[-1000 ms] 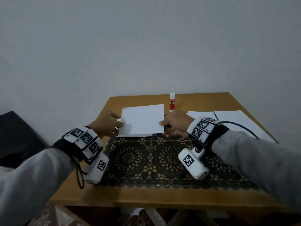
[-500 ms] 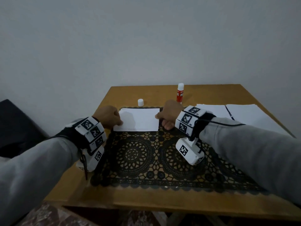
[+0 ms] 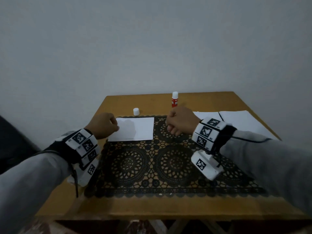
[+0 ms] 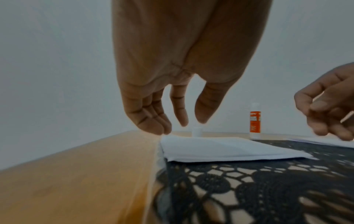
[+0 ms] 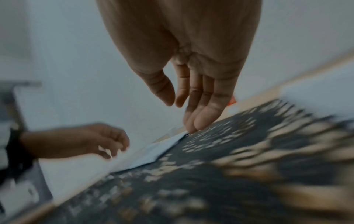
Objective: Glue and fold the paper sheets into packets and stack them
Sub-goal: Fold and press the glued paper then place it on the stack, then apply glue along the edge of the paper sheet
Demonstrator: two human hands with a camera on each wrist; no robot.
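Fingers of our left hand [image 4: 153, 115] hang loosely curved, released, their tips at the left edge of the folded paper packet [image 3: 134, 129]; we cannot tell if they touch it or hover just above. Our right hand [image 3: 180, 121] is off the packet, above the black lace mat [image 3: 152, 166], its fingers [image 5: 199, 115] relaxed and grasping nothing. The packet lies flat, partly on the mat and partly on the wooden surface [image 3: 118, 102], on the far left side. Behind it stands the glue stick [image 3: 174, 99] without its white cap [image 3: 136, 111], which stands apart to the left. More paper sheets [image 3: 236, 120] wait at the right. We judge that the glued flap may spring open if nobody presses it, because fresh glue holds weakly. The open glue stick could also be knocked over by our right hand, which is just beside it, and it may dry without the cap. The head view shows the cap, the sheets and the whole layout. The left wrist view alone shows the layered edge of the packet and the fingertips close to it. The right wrist view is blurred.
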